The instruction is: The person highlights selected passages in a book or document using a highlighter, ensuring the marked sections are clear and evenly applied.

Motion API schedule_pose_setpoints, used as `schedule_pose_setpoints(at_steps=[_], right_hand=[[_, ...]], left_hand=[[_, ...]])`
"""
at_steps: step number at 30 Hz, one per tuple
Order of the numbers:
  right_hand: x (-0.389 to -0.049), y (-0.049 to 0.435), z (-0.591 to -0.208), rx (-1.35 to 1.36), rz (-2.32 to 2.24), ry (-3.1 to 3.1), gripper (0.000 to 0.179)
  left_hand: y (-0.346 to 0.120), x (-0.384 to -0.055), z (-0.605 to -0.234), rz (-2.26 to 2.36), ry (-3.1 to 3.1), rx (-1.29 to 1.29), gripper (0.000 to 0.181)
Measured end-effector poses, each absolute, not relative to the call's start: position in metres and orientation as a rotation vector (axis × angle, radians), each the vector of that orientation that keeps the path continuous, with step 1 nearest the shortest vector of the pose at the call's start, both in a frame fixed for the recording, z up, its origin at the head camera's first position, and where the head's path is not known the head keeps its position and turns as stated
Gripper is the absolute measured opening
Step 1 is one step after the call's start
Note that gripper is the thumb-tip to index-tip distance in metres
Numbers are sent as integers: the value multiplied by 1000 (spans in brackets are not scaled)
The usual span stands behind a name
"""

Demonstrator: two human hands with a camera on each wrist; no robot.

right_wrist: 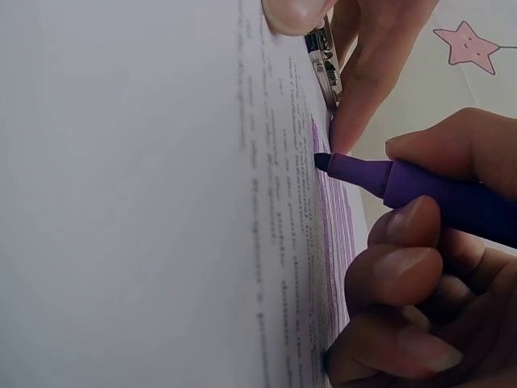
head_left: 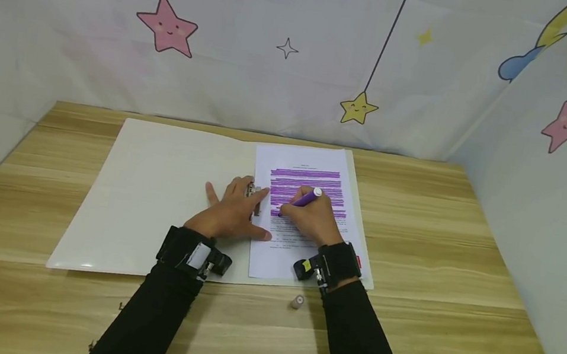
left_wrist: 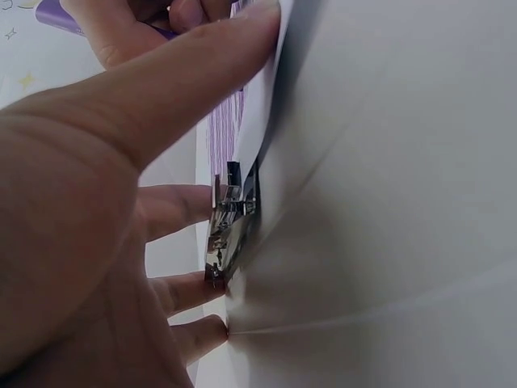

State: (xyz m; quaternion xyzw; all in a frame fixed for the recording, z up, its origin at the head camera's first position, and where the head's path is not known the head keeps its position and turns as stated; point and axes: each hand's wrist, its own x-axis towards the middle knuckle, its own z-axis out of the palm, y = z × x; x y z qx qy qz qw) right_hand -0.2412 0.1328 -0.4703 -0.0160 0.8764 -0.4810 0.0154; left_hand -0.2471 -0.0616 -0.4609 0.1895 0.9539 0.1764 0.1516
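Observation:
A printed sheet (head_left: 272,265) lies on the right half of an open white folder (head_left: 162,197). Purple marker strokes cover many of its upper lines. My right hand (head_left: 317,217) grips a purple marker (head_left: 308,197), its dark tip (right_wrist: 322,161) at the left end of a text line. With fingers spread, my left hand (head_left: 230,215) rests across the folder's middle, thumb and index finger on the sheet's left edge. A metal clip (left_wrist: 230,226) sits under that hand at the fold, partly hidden in the head view.
A small greyish marker cap (head_left: 297,302) stands on the wooden table (head_left: 429,340) just in front of the folder. White cloth walls (head_left: 241,88) with printed stars enclose the table at the back and both sides.

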Motion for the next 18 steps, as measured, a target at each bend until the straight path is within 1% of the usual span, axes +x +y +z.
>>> schedule_pose_setpoints(at_steps=[18], right_hand=[[-241, 135, -470, -50, -1452, 2736, 22]], left_hand=[[-61, -247, -462, 497, 2753, 553, 97]])
